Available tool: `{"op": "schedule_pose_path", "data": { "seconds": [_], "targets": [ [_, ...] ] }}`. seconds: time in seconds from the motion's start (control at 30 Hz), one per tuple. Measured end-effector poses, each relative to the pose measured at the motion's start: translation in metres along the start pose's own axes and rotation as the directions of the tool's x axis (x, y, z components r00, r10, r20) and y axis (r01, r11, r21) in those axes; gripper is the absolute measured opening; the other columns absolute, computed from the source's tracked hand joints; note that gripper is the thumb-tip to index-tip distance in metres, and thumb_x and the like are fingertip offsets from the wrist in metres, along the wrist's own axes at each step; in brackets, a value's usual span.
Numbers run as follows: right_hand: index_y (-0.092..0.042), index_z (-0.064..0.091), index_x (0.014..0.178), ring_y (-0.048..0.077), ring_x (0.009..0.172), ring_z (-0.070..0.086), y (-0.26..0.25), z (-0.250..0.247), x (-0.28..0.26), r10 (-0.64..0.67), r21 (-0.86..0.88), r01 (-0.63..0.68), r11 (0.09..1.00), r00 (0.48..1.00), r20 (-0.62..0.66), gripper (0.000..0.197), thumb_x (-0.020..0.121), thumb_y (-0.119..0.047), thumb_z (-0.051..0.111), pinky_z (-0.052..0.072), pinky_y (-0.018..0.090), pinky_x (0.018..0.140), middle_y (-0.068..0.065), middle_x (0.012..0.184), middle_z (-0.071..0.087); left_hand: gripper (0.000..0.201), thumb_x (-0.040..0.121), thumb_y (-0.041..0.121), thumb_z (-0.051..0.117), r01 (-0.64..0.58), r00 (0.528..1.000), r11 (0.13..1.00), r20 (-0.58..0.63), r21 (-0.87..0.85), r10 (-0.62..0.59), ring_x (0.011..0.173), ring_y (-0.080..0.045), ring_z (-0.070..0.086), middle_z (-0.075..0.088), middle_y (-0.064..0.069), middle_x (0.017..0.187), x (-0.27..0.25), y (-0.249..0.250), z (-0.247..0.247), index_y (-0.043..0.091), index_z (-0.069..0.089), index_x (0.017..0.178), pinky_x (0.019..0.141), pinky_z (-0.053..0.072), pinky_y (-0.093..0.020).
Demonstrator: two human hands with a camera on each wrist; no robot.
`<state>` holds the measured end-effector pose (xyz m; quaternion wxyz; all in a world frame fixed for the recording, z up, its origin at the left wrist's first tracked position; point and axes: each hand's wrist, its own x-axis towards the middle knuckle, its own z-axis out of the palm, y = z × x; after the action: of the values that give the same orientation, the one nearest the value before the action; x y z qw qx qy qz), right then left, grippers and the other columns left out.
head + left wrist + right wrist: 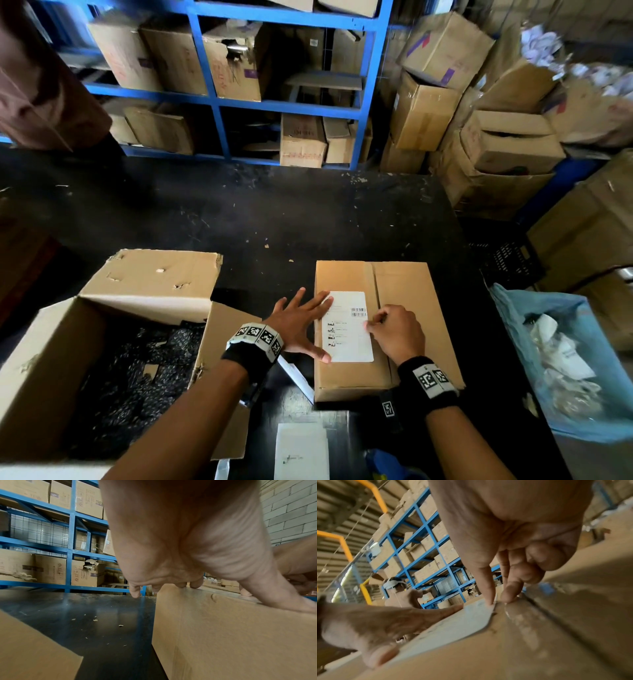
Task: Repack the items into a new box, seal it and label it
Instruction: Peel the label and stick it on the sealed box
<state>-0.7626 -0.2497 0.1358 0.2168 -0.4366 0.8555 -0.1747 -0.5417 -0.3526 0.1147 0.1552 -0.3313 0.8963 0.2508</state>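
Observation:
A closed brown cardboard box (411, 301) lies on the black table, with a white shipping label (347, 329) on its top. My left hand (305, 322) lies flat with spread fingers, pressing the label's left edge onto the box (231, 635). My right hand (383, 325) has curled fingers; its thumb and forefinger pinch the label's (453, 626) right edge, which stands slightly lifted off the box (539, 635). To the left stands the old open box (51, 370), torn at its flaps, holding dark wrapped items (137, 377).
A white backing sheet (301, 448) lies at the table's (274, 222) near edge. A blue plastic bag (513, 318) of paper waste hangs at the right. Blue shelving (287, 102) and stacked cartons stand behind. Another person (41, 85) is at the far left.

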Motion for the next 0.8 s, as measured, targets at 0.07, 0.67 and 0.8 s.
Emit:
{"op": "schedule_pose_path", "data": {
  "seconds": [0.07,0.67,0.8],
  "targets": [
    [-0.025,0.067,0.092,0.018,0.079,0.066,-0.003,-0.005,-0.005,0.006,-0.138,-0.013,0.990,0.999,-0.050,0.022,0.084,-0.044,0.074,0.052,0.028,0.068,-0.005,0.090,0.072,0.134,0.054,0.090,0.060,0.005,1.000,1.000,-0.005,0.005,-0.005,0.149,-0.029,-0.021,-0.023,0.023,0.159,-0.001,0.001,-0.001,0.043,-0.020,0.150,0.115,-0.003,-0.067],
    [-0.016,-0.011,0.160,0.017,0.156,-0.009,-0.027,-0.001,0.018,-0.255,-0.365,0.529,0.766,0.772,0.583,0.068,0.107,-0.048,0.017,-0.005,0.048,0.123,0.001,0.168,-0.017,0.137,0.051,0.089,0.065,0.035,0.999,0.999,0.015,-0.012,-0.035,0.150,-0.027,-0.017,-0.020,0.024,0.160,-0.003,0.006,-0.006,0.043,-0.016,0.152,0.115,0.001,-0.068],
    [-0.016,-0.017,0.158,0.018,0.155,-0.012,-0.006,-0.005,-0.010,-0.276,-0.356,0.588,0.726,0.724,0.633,0.071,0.106,-0.050,0.016,-0.005,0.049,0.124,0.002,0.166,-0.023,0.137,0.050,0.089,0.065,0.047,0.999,0.999,0.015,0.004,-0.047,0.151,-0.028,-0.015,-0.019,0.025,0.159,-0.005,0.008,-0.009,0.043,-0.015,0.152,0.114,0.003,-0.068]
  ]
}}
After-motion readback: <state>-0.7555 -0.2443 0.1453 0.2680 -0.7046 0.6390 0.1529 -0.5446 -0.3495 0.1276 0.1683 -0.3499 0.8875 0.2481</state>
